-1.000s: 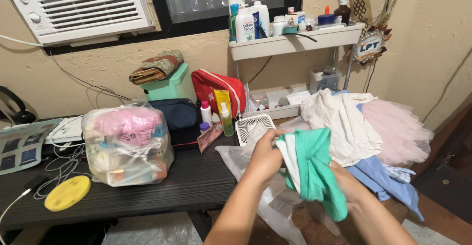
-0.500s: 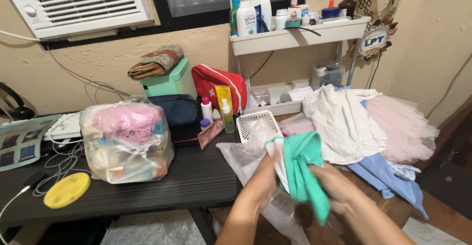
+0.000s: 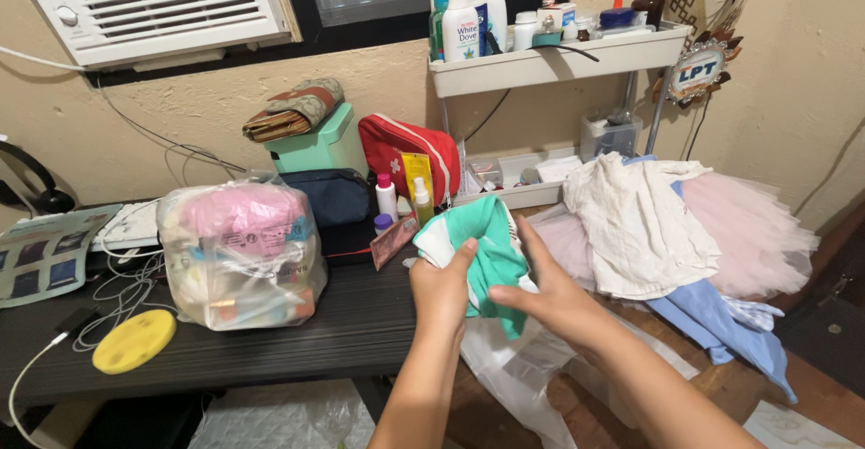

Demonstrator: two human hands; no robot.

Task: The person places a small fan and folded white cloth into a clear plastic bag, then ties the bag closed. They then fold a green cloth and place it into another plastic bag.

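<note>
A bunched green and white garment (image 3: pixel 478 242) is held up between both hands over the edge of the dark desk (image 3: pixel 297 341). My left hand (image 3: pixel 440 289) grips its lower left part, thumb up against the cloth. My right hand (image 3: pixel 554 294) presses the cloth from the right, fingers stretched along it. Under the hands lies a crumpled clear plastic bag (image 3: pixel 514 368). The garment hides the small white fan behind it.
A clear bag of packed items (image 3: pixel 241 255) and a yellow disc (image 3: pixel 135 341) sit on the desk's left. Small bottles (image 3: pixel 403 199), a red pouch (image 3: pixel 401 147) and a green box (image 3: pixel 317 147) stand behind. White, pink and blue clothes (image 3: pixel 667 224) pile up at right under a white shelf (image 3: pixel 559 57).
Both hands have carried the green garment up and to the left, from over the plastic bag to in front of the fan. The cloth is more tightly bunched.
</note>
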